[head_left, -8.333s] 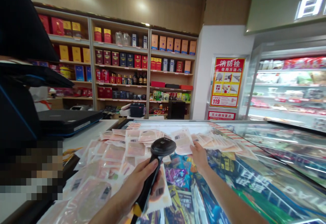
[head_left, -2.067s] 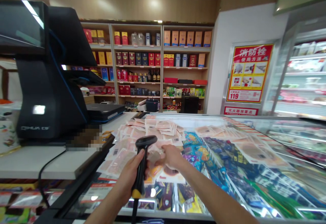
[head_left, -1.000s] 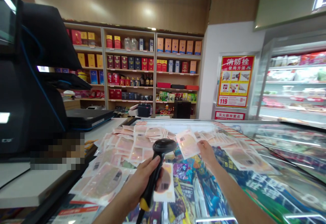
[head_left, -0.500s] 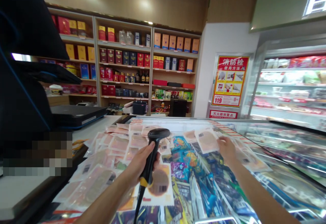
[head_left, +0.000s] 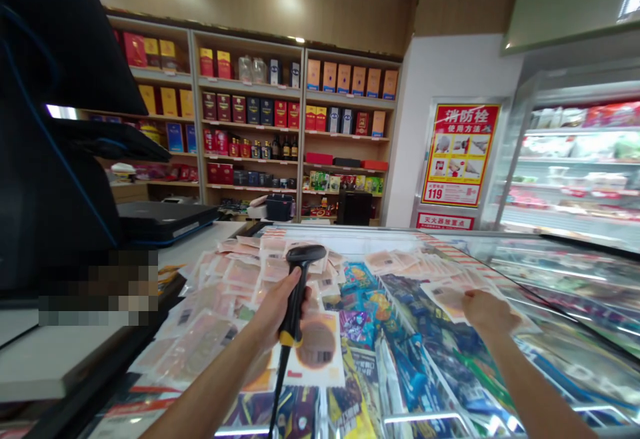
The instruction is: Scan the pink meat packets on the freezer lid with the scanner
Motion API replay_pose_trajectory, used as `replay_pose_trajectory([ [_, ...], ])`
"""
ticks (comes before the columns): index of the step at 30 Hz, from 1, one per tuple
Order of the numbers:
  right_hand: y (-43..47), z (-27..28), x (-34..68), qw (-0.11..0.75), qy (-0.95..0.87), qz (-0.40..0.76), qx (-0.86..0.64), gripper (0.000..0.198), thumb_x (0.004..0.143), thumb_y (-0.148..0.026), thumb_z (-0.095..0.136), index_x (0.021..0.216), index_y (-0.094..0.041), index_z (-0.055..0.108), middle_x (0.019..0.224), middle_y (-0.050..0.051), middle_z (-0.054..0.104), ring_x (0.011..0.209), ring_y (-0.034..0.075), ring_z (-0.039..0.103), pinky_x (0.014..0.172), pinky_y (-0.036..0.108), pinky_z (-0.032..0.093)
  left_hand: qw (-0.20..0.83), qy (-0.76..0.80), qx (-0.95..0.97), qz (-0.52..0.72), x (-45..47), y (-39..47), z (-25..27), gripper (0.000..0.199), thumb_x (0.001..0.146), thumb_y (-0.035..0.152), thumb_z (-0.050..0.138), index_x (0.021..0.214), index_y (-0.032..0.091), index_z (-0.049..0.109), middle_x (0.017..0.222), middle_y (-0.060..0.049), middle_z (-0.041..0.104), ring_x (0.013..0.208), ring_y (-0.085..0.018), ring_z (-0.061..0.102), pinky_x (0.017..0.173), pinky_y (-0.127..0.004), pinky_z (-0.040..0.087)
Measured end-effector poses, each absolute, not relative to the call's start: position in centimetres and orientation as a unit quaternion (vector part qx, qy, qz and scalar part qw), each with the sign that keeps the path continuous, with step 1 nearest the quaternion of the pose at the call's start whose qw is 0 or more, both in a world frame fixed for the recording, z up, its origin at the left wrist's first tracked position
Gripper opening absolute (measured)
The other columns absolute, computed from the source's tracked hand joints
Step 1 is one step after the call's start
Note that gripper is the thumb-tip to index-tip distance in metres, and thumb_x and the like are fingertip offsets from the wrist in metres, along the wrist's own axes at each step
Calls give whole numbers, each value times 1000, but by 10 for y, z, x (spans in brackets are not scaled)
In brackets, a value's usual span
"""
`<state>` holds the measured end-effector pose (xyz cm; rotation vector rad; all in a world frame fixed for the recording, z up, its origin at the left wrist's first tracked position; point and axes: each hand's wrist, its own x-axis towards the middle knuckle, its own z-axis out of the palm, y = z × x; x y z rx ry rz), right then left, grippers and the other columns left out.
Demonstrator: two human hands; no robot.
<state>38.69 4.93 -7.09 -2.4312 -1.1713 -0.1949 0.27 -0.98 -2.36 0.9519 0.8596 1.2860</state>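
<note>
Left forearm (head_left: 215, 372) rises from bottom edge; left hand (head_left: 275, 306) grips scanner (head_left: 294, 311), fingers curled round handle, head up, cord hanging. Packet pile (head_left: 243, 272) lies beside and beyond it. Right forearm (head_left: 530, 379) comes in from lower right; right hand (head_left: 489, 316) pinches packet (head_left: 445, 298) by right edge, palm down, near packet row (head_left: 417, 264). Hands well apart. Edges: dark rim (head_left: 145, 339) left. Between pile and row: glass strip, bags (head_left: 413, 366) showing below.
</note>
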Motion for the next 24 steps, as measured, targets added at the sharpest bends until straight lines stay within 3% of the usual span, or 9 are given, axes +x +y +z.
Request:
replay_pose_trajectory([
  [5,47,-66,330,294,-520,-214,-773,33,71,-28,40,96,-18,59,113,13,47,103,32,40,77,48,32,623,369,413,552,-5,-15,-14,33,71,45,46,83,15,49,57,3,49,40,-4,42,37,-15,31],
  [8,29,-63,254,264,-732,-104,-620,39,74,-40,40,105,-20,54,116,11,47,109,26,37,88,44,25,625,363,421,548,-10,-14,-12,32,71,46,46,82,15,48,57,2,49,40,-4,42,38,-15,31],
  [13,-11,-63,151,156,-918,48,-362,66,62,-61,45,121,-32,36,132,4,29,120,30,20,95,49,10,620,359,413,562,-19,-10,-13,31,71,45,47,81,16,48,56,3,48,40,-4,42,38,-15,32],
  [17,1,-62,136,132,-924,61,-355,57,69,-60,35,120,-33,37,132,4,30,119,30,21,93,52,13,613,376,400,568,-20,-9,-13,32,71,45,46,85,15,48,56,2,49,40,-5,43,36,-15,32],
  [24,57,-66,165,163,-883,70,-434,59,67,-55,44,120,-29,39,134,8,26,120,31,20,93,50,15,611,382,402,565,-16,-10,-15,30,70,46,47,74,16,46,55,3,49,39,-4,43,37,-15,32],
])
